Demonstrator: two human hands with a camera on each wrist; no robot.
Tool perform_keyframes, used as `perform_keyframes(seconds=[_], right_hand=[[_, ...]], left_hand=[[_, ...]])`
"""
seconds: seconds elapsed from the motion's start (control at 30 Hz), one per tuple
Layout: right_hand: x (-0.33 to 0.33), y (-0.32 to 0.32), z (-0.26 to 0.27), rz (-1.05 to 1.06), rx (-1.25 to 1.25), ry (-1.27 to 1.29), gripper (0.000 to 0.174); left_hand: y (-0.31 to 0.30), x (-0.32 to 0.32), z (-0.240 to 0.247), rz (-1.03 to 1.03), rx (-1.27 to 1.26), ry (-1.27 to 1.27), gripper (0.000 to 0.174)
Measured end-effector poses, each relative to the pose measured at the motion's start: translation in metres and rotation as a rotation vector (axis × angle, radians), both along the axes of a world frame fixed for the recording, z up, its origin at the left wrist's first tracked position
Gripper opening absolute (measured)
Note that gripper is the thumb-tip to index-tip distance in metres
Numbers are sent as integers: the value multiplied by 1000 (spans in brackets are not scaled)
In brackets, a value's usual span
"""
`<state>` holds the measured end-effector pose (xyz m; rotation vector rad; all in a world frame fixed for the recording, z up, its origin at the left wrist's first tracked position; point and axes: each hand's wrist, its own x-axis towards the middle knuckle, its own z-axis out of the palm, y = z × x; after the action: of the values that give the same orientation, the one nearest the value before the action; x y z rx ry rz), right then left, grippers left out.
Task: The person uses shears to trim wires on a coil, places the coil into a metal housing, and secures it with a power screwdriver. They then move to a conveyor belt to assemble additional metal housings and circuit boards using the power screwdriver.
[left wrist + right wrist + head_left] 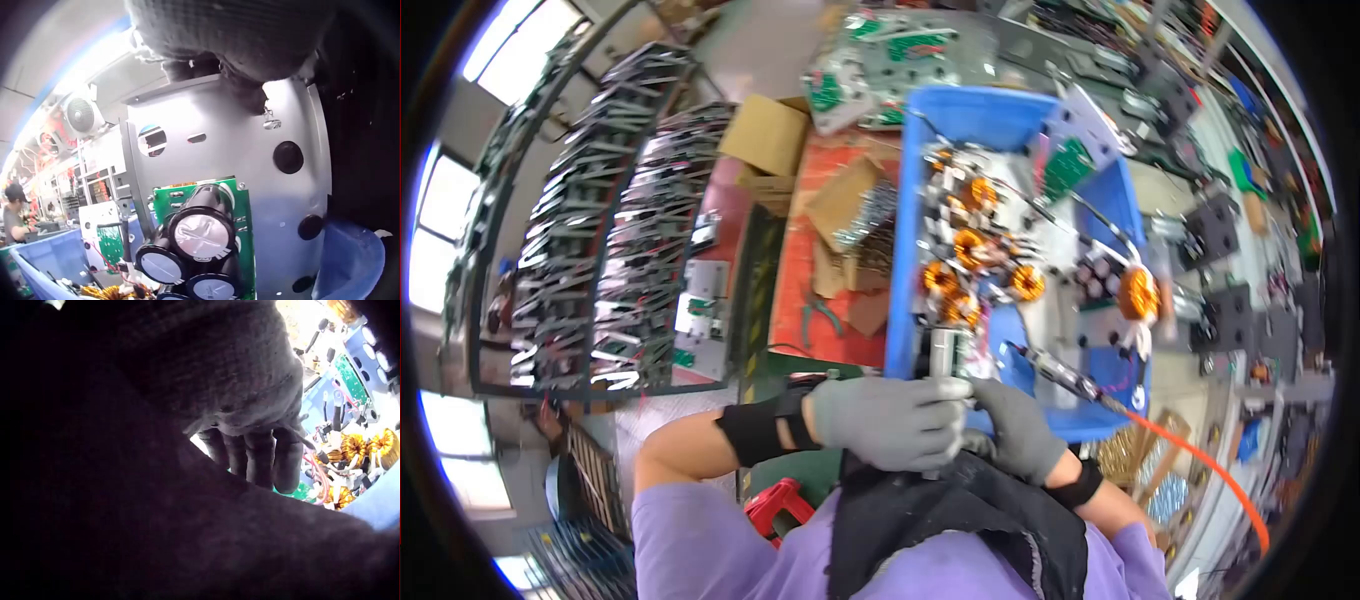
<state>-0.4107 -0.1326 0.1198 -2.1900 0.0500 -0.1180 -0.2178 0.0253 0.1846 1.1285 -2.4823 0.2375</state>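
Note:
A grey metal plate [262, 169] carries a green circuit board [244, 244] with several large black capacitors [201, 234]. My left hand [895, 420], in a grey glove, grips the plate's near edge; in the left wrist view the glove [231, 37] covers the plate's top. Close beside it, my gloved right hand [1018, 425] holds the same plate at its right side. In the right wrist view its fingers [259, 456] are bent, with green board showing past them. Its thumb's contact with the plate is hidden.
A blue bin [905, 240] in front holds copper-wound coils [970, 250], cables and another plate with a green board [1068, 165]. A screwdriver-like tool [1055, 375] on an orange hose [1200, 455] lies across the bin's near right. Racks of metal parts [630, 200] stand left; pliers [820, 318] lie on the red surface.

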Motion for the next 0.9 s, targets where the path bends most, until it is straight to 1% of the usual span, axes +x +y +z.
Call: perform_keyframes(seconds=[0.03, 0.07, 0.1, 0.13, 0.17, 0.23, 0.27, 0.3, 0.33, 0.37, 0.4, 0.43, 0.47, 0.5, 0.53, 0.57, 0.63, 0.7, 0.73, 0.8, 0.83, 0.87, 0.9], right_hand=[[7, 2, -7, 15, 10, -24, 62], [13, 3, -3, 16, 35, 42, 62], [15, 2, 6, 22, 53, 107, 62], [17, 4, 2, 22, 63, 48, 63], [19, 6, -2, 12, 74, 1, 63], [27, 9, 1, 16, 75, 8, 64], [27, 8, -9, 27, -14, -49, 65], [27, 7, -14, 50, -16, -60, 65], [28, 7, -15, 84, -18, 50, 67], [29, 8, -18, 113, -21, 159, 69], [30, 10, -23, 118, -123, 43, 64], [30, 10, -26, 129, -123, 37, 64], [30, 9, -29, 120, -120, 64, 64], [31, 7, -31, 111, -118, 93, 65], [32, 3, -29, 150, -154, 80, 55], [29, -3, -28, 159, -156, 80, 55], [14, -23, -32, 4, -21, 115, 41], [-7, -66, -40, -133, -397, 188, 40], [-14, -81, -46, -125, -404, 184, 40], [-29, -102, -59, -121, -975, 339, 50], [-35, -110, -73, -118, -980, 330, 50], [-40, -117, -93, -116, -860, 522, 55], [-36, -118, -99, -110, -735, 709, 61]], left_hand=[[-1, 1, -12, -17, 5, 80, 31], [-1, 0, -20, -11, -20, 112, 31], [1, -2, -23, -4, -45, 68, 30], [3, -2, -27, -9, -54, 68, 30], [5, -1, -26, -3, -53, 134, 28], [12, 3, -24, 92, -133, 95, 22], [19, 5, -23, 119, -137, 80, 22], [22, 6, -20, 274, -146, 170, 23], [27, 6, -18, 421, -159, 264, 25], [35, 6, -26, 433, -165, 255, 25], [46, 3, -42, 659, -116, 352, 32], [56, -2, -45, 884, -65, 452, 40], [66, -10, -46, 1020, -89, 609, 50], [72, -13, -48, 1028, -94, 608, 50], [77, -16, -50, 1132, 50, 804, 50], [81, -19, -54, 1227, 199, 1004, 50], [82, -23, -63, 1203, 184, 1059, 47], [82, -25, -68, 1215, 234, 956, 44], [82, -26, -68, 1213, 250, 991, 40], [80, -30, -77, 1223, 233, 970, 39], [79, -29, -80, 1228, 222, 944, 38], [77, -29, -77, 1187, 168, 998, 37], [76, -28, -74, 1196, 153, 1002, 37]])
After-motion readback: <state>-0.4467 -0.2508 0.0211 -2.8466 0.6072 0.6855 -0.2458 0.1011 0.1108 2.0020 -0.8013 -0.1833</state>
